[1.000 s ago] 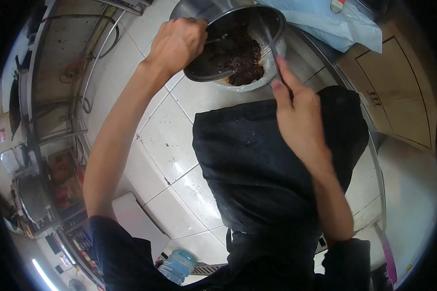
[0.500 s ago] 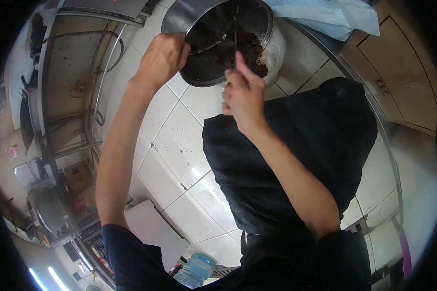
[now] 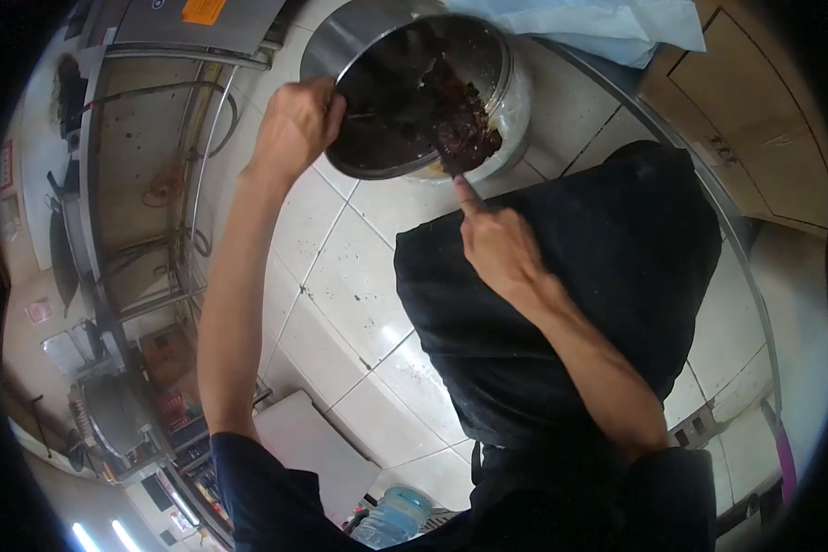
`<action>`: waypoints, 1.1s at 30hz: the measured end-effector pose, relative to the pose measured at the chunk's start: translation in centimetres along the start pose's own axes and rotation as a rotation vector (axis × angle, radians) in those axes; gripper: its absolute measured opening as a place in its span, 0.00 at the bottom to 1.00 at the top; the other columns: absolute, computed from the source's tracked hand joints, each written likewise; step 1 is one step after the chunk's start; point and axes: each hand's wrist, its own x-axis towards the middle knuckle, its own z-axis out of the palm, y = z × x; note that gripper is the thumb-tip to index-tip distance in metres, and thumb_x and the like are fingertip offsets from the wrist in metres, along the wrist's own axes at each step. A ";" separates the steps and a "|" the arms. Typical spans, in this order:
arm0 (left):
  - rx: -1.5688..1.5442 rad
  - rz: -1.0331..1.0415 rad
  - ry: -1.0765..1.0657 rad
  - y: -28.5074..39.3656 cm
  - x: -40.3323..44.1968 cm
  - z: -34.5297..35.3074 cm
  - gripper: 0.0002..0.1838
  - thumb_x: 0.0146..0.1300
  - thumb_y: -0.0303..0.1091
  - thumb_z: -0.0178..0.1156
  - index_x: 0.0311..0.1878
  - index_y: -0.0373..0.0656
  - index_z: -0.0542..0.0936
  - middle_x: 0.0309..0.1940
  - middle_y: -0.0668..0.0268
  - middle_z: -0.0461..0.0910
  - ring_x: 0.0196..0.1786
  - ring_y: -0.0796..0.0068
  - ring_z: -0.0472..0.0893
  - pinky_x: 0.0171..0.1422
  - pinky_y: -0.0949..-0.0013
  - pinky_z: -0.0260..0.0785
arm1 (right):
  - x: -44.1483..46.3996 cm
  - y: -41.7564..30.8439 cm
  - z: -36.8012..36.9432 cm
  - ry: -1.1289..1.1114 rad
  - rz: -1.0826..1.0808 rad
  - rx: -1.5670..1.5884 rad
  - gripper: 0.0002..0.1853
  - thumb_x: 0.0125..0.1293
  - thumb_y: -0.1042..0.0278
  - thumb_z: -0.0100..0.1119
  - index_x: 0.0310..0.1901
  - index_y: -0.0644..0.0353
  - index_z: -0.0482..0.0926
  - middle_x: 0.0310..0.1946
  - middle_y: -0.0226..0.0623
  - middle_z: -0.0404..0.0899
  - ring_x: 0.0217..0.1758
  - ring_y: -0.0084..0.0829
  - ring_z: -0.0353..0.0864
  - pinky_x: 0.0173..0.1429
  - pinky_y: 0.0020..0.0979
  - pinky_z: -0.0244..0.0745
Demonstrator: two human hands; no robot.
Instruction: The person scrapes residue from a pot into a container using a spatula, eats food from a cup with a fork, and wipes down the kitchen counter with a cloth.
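My left hand (image 3: 299,124) is closed on the left rim of a large metal pot (image 3: 368,171), which is tilted with its dark inside toward me. My right hand (image 3: 501,244) grips a dark narrow utensil (image 3: 449,161), index finger stretched along its handle. The utensil's far end is hard to make out against the dark wet clumps (image 3: 469,136) at the pot's right side. A container with a clear plastic liner (image 3: 519,115) stands under and beside that side. Whether the clumps lie in the pot or the liner, I cannot tell.
A black apron (image 3: 561,304) covers my lap above the white tiled floor (image 3: 340,267). Cardboard boxes (image 3: 754,129) and a pale blue sheet (image 3: 607,28) are at the right and top. Metal shelving (image 3: 83,202) stands left; a water bottle (image 3: 391,520) is below.
The pot's mouth has turned further toward me, with my left hand still on its rim. My right hand has moved down and right, drawing the utensil toward the near rim.
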 end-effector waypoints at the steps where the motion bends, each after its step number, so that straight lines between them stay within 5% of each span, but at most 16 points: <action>1: -0.011 -0.028 0.004 -0.1 0.1 0.0 0.08 0.53 0.28 0.57 0.23 0.35 0.72 0.22 0.49 0.74 0.28 0.47 0.74 0.34 0.55 0.68 | -0.7 -0.6 -1.8 0.027 -0.065 -0.001 0.29 0.60 0.71 0.48 0.65 0.56 0.59 0.19 0.53 0.75 0.24 0.49 0.78 0.32 0.44 0.74; 5: -0.030 0.005 0.060 -0.4 0.4 -0.1 0.08 0.53 0.27 0.57 0.21 0.34 0.72 0.20 0.49 0.74 0.26 0.47 0.74 0.33 0.55 0.68 | 0.9 -1.9 -5.4 0.246 -0.207 -0.110 0.30 0.60 0.71 0.48 0.66 0.56 0.56 0.19 0.53 0.74 0.25 0.48 0.79 0.33 0.43 0.75; 16: -0.073 -0.031 0.068 -0.1 1.2 -0.1 0.09 0.53 0.27 0.57 0.21 0.33 0.72 0.18 0.48 0.73 0.26 0.46 0.74 0.33 0.55 0.69 | 2.7 0.5 -3.8 0.063 -0.055 -0.092 0.27 0.60 0.74 0.44 0.64 0.61 0.60 0.22 0.55 0.77 0.27 0.49 0.79 0.37 0.44 0.75; 19: -0.043 -0.008 0.058 -0.3 0.4 0.4 0.08 0.53 0.27 0.57 0.22 0.34 0.72 0.19 0.49 0.74 0.26 0.47 0.75 0.33 0.55 0.69 | 2.1 -1.0 -5.2 0.198 -0.130 0.088 0.25 0.60 0.73 0.45 0.62 0.62 0.63 0.21 0.56 0.76 0.27 0.50 0.79 0.37 0.45 0.74; 25: -0.007 0.032 0.055 0.3 0.0 0.9 0.07 0.53 0.28 0.57 0.24 0.35 0.72 0.21 0.50 0.75 0.27 0.49 0.76 0.34 0.56 0.70 | 2.8 0.9 -4.4 0.129 -0.053 -0.090 0.22 0.61 0.71 0.47 0.58 0.64 0.68 0.22 0.57 0.75 0.28 0.50 0.79 0.37 0.45 0.74; 33: 0.115 0.178 0.061 3.6 -2.0 1.1 0.06 0.52 0.28 0.56 0.29 0.36 0.70 0.22 0.55 0.73 0.23 0.54 0.76 0.26 0.60 0.70 | 4.8 -3.2 -8.1 0.070 -0.202 -0.259 0.13 0.63 0.73 0.42 0.40 0.68 0.78 0.32 0.52 0.79 0.36 0.48 0.80 0.43 0.42 0.76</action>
